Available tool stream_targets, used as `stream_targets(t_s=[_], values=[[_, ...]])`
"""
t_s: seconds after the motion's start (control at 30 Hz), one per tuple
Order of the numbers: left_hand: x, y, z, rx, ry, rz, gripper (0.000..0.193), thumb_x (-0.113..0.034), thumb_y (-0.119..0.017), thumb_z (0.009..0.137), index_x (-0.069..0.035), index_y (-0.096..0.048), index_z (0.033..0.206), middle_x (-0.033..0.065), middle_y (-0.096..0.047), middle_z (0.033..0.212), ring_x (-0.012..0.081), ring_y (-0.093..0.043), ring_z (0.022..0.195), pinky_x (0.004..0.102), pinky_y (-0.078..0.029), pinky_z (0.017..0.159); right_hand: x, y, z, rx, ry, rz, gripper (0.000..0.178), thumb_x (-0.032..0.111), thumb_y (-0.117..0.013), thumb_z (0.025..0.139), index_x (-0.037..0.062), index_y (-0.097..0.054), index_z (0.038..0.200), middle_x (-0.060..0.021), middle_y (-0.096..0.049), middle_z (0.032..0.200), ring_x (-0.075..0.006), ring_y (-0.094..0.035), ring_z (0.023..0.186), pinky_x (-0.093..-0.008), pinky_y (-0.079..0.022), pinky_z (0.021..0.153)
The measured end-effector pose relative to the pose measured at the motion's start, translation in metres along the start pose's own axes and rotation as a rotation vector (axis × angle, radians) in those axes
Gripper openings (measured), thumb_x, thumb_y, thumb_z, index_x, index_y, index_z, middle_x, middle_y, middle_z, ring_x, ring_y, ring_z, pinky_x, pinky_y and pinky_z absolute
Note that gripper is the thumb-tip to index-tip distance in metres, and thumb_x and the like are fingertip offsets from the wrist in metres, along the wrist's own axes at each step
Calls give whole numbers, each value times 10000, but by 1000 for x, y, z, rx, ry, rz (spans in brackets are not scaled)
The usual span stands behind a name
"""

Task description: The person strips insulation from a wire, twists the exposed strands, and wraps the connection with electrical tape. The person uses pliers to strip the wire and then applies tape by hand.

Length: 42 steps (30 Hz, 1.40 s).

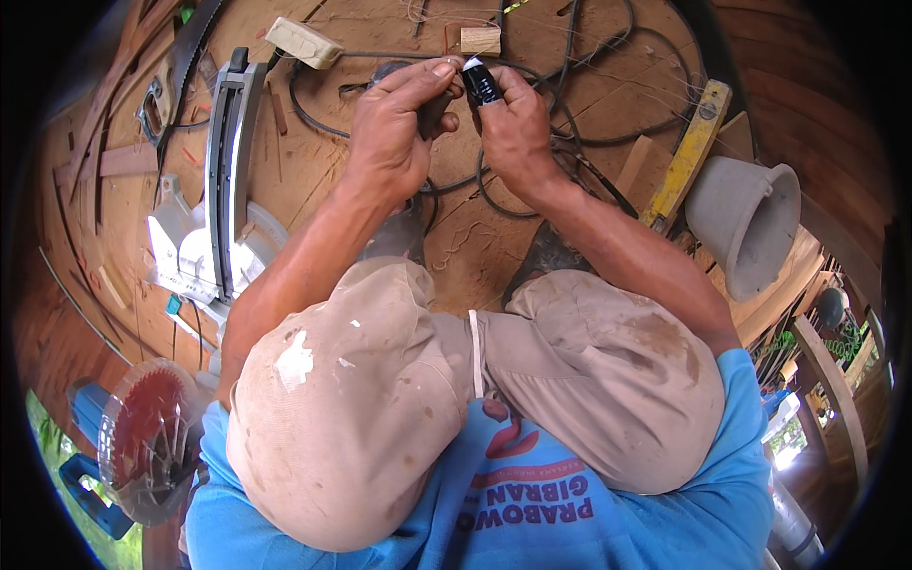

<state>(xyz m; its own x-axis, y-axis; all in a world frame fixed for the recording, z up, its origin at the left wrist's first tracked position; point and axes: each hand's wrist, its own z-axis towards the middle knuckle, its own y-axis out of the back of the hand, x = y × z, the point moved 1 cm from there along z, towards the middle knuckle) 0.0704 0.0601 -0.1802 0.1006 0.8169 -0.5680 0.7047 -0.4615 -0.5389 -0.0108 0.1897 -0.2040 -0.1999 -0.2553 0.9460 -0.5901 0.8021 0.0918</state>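
A white-and-grey saw [226, 190] stands at left. The left hand [404, 109] has its fingertips bunched beside a glossy black piece [482, 86]; whether they pinch anything is unclear. The right hand [518, 128] pinches that piece. Farther right are a yellow level [692, 147] and a grey bucket [727, 214].

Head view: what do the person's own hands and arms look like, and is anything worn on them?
The left hand and right hand are ungloved, with no ring or watch visible. Both forearms are uncovered, with no cables or markings evident. Bright blue short sleeves show higher up, toward the lower picture edge.
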Motion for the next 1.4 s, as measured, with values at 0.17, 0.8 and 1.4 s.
stream_targets(t_s=[0.17,0.8,1.4], values=[[6,0,4,-23,-153,193,231,-119,-747,983,19,-773,1166,56,-781,1007,98,-681,819,257,-529,598,5,3,-1,31,44,-96,155,85,-585,979,-7,-701,1024,-67,-697,824,-133,-618,762,-342,-518,700],[-1,18,-1,107,-35,608,191,-151,-738,980,9,-745,1086,63,-747,977,104,-672,796,253,-560,638,7,41,21,112,55,-230,133,74,-515,1019,67,-641,975,78,-507,747,-19,-437,653,-231,-381,567],[-2,21,1,108,38,499,172,-119,-729,990,-16,-715,1128,63,-747,976,133,-731,867,266,-602,606,21,40,30,151,317,-371,207,71,-562,946,20,-672,1114,-106,-660,787,-197,-642,703,-386,-519,660]])
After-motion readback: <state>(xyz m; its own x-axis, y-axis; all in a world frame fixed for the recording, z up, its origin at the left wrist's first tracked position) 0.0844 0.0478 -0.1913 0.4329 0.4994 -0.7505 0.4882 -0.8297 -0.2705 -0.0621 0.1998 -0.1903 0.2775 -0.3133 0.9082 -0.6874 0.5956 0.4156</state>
